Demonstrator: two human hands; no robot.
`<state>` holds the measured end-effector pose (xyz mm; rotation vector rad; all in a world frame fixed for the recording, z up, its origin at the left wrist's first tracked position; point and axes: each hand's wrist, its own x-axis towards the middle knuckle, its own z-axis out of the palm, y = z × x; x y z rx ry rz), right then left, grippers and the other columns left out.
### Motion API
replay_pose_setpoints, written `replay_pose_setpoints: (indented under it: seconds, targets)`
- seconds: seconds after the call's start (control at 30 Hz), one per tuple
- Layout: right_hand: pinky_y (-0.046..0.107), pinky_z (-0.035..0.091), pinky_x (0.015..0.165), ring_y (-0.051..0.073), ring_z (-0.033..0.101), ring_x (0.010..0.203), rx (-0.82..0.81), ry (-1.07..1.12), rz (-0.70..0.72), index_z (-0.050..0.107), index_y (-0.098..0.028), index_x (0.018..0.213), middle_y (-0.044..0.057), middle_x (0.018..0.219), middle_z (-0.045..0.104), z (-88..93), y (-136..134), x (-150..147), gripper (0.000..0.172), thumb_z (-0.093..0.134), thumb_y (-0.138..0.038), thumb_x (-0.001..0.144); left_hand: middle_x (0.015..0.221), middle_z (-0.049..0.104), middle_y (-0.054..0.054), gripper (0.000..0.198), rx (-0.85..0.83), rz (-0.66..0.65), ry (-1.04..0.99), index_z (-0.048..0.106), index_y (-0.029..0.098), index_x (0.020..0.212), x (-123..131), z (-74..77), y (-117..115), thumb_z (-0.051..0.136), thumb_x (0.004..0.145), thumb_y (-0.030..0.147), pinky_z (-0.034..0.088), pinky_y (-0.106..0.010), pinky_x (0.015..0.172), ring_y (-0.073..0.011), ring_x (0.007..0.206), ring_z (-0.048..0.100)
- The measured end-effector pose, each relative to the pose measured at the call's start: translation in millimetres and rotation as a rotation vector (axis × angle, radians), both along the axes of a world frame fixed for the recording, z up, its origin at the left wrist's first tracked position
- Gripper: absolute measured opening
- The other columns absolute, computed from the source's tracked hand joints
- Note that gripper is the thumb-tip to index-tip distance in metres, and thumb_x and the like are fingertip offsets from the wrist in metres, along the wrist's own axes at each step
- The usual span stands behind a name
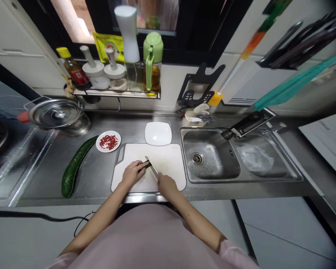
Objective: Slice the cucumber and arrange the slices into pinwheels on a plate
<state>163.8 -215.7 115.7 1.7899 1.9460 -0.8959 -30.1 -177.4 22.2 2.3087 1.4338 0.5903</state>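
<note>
Over a white cutting board (172, 183), my left hand (132, 173) has its fingers closed on a slim dark green vegetable piece (148, 163), mostly covered by those fingers. My right hand (168, 185) grips a kitchen knife (153, 168) by its handle, which the fist hides. The blade lies against the right end of the green piece, close to my left fingertips. Behind the board is a white square plate (158, 133). A white round plate (108, 150) with chopped red bits (108, 142) stands left of it. A long, curved green cucumber (76, 168) rests farther left.
A steel sink (212, 175) lies right of the board, with a dark faucet (248, 124) and a clear plastic bag (254, 158). A lidded steel pot (77, 125) stands at the back left. Seasoning jars and an oil bottle (152, 74) line a wall shelf (117, 93).
</note>
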Motion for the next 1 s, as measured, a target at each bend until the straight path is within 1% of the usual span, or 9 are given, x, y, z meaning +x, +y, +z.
replay_pose_setpoints:
  seconds: [0.2,0.43,0.67,1.0]
  targets:
    - [0.03,0.043,0.071,0.025,0.066,0.096,0.021,-0.021,0.006,0.051,-0.015,0.116,0.015,0.1,0.069,-1.7,1,-2,0.029,0.036,-0.014,0.092,0.102,0.065,-0.003,0.035,0.014,0.008,-0.01,0.065,0.033,0.121,1,-1.7,1,0.052,0.09,0.026,0.049,-0.028,0.083,-0.0152,0.092,0.059]
    - [0.029,0.043,0.072,0.023,0.066,0.096,0.053,-0.046,0.011,0.05,-0.015,0.116,0.014,0.099,0.069,-10.4,3,-8,0.028,0.036,-0.013,0.092,0.101,0.065,-0.003,0.033,0.045,0.023,-0.023,0.066,0.032,0.118,2,-2.8,0,0.053,0.089,0.025,0.049,-0.027,0.081,-0.0152,0.091,0.06]
    - [0.03,0.043,0.072,0.024,0.066,0.095,0.094,-0.019,0.02,0.05,-0.015,0.115,0.014,0.099,0.069,-16.2,4,-7,0.029,0.034,-0.012,0.092,0.101,0.066,-0.003,0.033,0.041,0.022,-0.022,0.066,0.032,0.119,2,-6.9,1,0.053,0.089,0.025,0.049,-0.027,0.081,-0.0149,0.091,0.06]
    - [0.029,0.041,0.07,0.024,0.066,0.093,0.098,-0.019,0.011,0.051,-0.014,0.114,0.015,0.098,0.069,-24.0,3,-7,0.028,0.035,-0.012,0.091,0.102,0.066,-0.002,0.032,0.026,0.034,-0.009,0.067,0.031,0.117,2,-3.4,0,0.052,0.09,0.027,0.049,-0.026,0.081,-0.0149,0.091,0.06]
